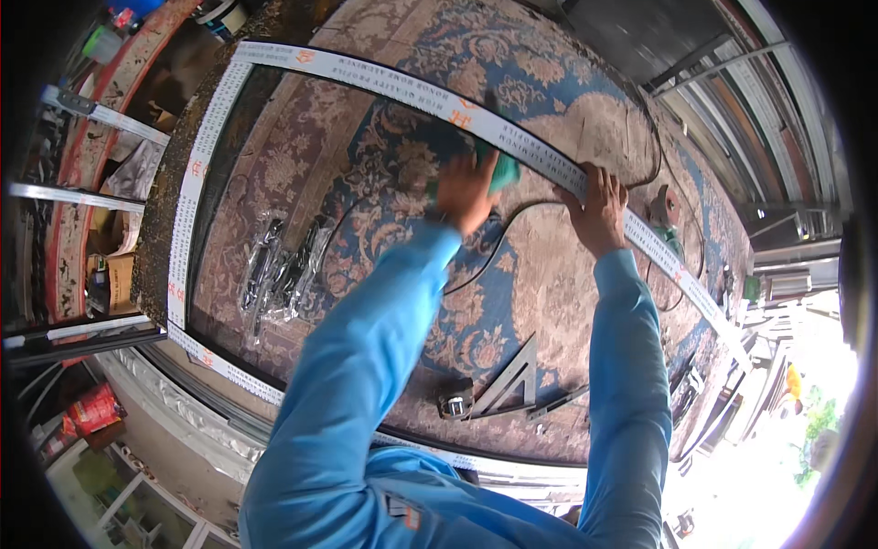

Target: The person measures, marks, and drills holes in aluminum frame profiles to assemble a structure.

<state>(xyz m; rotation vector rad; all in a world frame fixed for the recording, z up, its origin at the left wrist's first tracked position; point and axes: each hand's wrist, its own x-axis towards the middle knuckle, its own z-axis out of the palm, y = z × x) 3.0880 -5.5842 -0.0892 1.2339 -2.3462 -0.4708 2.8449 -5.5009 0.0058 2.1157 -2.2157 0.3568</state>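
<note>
A large rectangular aluminium frame [402,84], covered in white printed film, lies on a patterned carpet. My right hand [599,210] is closed over its far bar, right of the middle, with fingers over the top edge. My left hand [468,194] is inside the frame, close to the same bar, closed on a green power tool [506,172]. Hand and bar hide much of this tool, so its exact kind cannot be made out. A black cord [498,245] curves across the carpet between my arms.
Clear plastic packets of parts [279,270] lie inside the frame at left. A metal set square [510,382] and tape measure [455,401] lie nearer me. Another tool [669,209] lies beyond the bar at right. Metal profiles [745,110] are stacked at far right.
</note>
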